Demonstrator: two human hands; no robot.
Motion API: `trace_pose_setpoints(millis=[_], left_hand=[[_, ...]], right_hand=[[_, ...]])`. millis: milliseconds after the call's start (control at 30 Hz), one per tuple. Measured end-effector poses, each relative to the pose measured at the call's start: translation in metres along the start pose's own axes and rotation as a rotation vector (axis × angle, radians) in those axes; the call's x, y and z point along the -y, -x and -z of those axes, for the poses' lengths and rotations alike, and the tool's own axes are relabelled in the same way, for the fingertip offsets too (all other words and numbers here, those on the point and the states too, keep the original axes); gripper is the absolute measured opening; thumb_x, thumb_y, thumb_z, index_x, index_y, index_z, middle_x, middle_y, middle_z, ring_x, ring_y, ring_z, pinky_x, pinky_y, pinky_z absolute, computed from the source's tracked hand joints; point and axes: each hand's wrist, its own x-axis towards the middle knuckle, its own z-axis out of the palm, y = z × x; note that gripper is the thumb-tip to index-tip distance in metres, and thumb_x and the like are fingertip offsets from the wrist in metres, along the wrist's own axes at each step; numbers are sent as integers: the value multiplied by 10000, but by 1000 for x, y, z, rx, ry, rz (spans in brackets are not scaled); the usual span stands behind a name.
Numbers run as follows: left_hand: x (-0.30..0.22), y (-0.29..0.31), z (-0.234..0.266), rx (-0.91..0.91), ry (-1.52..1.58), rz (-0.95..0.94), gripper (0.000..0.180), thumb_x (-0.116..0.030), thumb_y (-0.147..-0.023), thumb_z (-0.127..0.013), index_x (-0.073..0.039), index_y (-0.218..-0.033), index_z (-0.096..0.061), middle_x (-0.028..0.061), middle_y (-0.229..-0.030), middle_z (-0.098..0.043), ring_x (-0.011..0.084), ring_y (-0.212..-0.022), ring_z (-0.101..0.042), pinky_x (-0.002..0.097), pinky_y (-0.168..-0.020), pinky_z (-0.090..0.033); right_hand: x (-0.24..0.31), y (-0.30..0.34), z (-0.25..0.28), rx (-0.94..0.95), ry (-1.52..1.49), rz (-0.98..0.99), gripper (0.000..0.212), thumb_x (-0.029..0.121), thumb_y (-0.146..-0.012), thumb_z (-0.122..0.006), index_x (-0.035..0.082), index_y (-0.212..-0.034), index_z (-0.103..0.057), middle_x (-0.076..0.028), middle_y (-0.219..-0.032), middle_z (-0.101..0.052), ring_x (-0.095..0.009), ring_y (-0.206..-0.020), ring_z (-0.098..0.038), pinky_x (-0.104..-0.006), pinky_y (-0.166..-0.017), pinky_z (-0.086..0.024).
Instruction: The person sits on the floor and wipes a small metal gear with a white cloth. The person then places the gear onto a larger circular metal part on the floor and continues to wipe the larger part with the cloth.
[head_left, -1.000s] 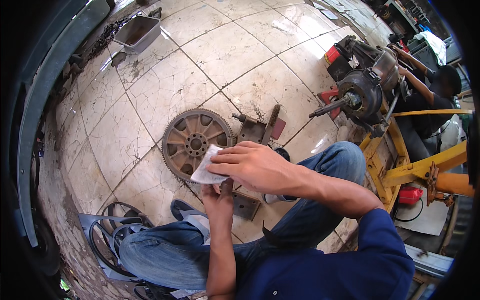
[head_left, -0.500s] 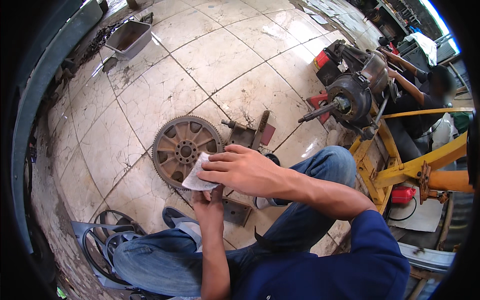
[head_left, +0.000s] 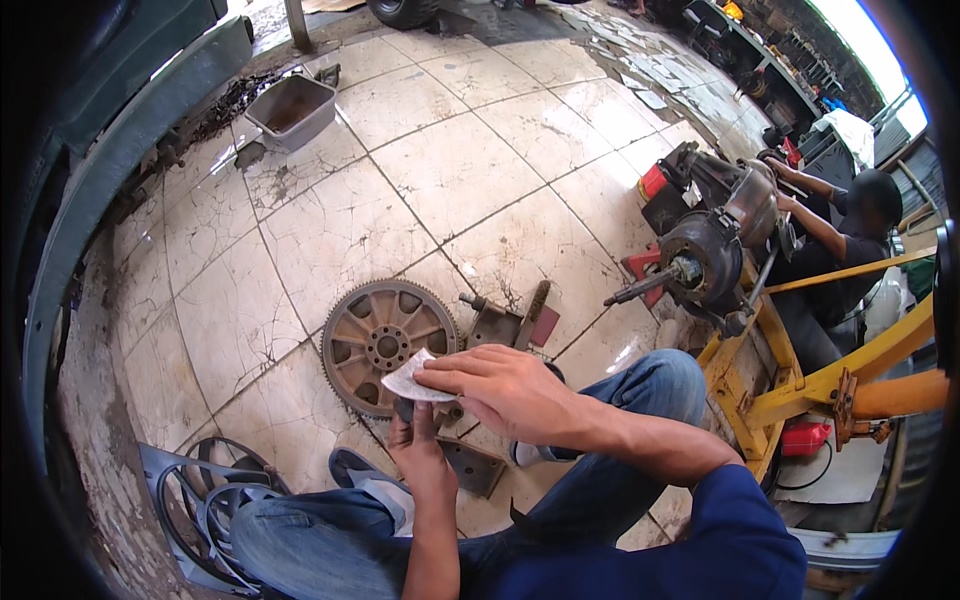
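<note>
My right hand (head_left: 520, 395) is closed on a folded whitish sheet (head_left: 408, 380) that looks like sandpaper, its fingers flat along the top. Just below it, my left hand (head_left: 425, 455) pinches a small dark part (head_left: 404, 408), mostly hidden by the sheet and fingers. Beyond both hands a rusty toothed flywheel (head_left: 385, 345) lies flat on the tiled floor. To its right are a metal block with a stud (head_left: 492, 325), a long narrow metal bar (head_left: 535, 312) and a reddish pad (head_left: 545, 327). A drilled metal plate (head_left: 473, 468) lies by my left wrist.
An axle assembly (head_left: 700, 250) rests on a yellow stand (head_left: 765, 370) at right, with a co-worker (head_left: 830, 225) behind it. A grey basin (head_left: 292, 115) stands far left. Belts and a fan shroud (head_left: 205, 500) lie near left. A red container (head_left: 805, 438) sits under the stand.
The view has tilted up, so the floor and the things on it sit lower in the picture. Both hands stay together; the sheet has shifted slightly over the small dark part.
</note>
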Motion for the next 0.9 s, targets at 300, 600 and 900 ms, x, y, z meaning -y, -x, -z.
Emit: trace_pose_setpoints(millis=[300,600,900], left_hand=[[11,5,9,159,-167,143,429,-4,-937,-618,41,-1347,-502,107,-1301,-582,158,-1187,-575,299,-990,-473],[3,9,5,228,-259,148,532,-42,-946,-588,30,-1430,-377,151,-1395,-485,227,-1271,-508,347,-1049,-424],[10,14,15,342,-204,123,335,-103,-1025,-509,43,-1326,-518,122,-1307,-560,184,-1178,-539,302,-1001,-433]], right_hand=[[-3,0,5,185,185,127,492,162,-913,-567,139,-1402,-529,-118,-1407,-551,-277,-1317,-503,-444,-1117,-353],[0,-2,2,264,171,170,507,145,-904,-574,149,-1409,-525,-125,-1422,-541,-294,-1316,-507,-448,-1116,-359],[-7,-3,10,171,89,112,531,83,-849,-623,141,-1372,-560,-102,-1360,-588,-291,-1235,-554,-414,-1071,-407]])
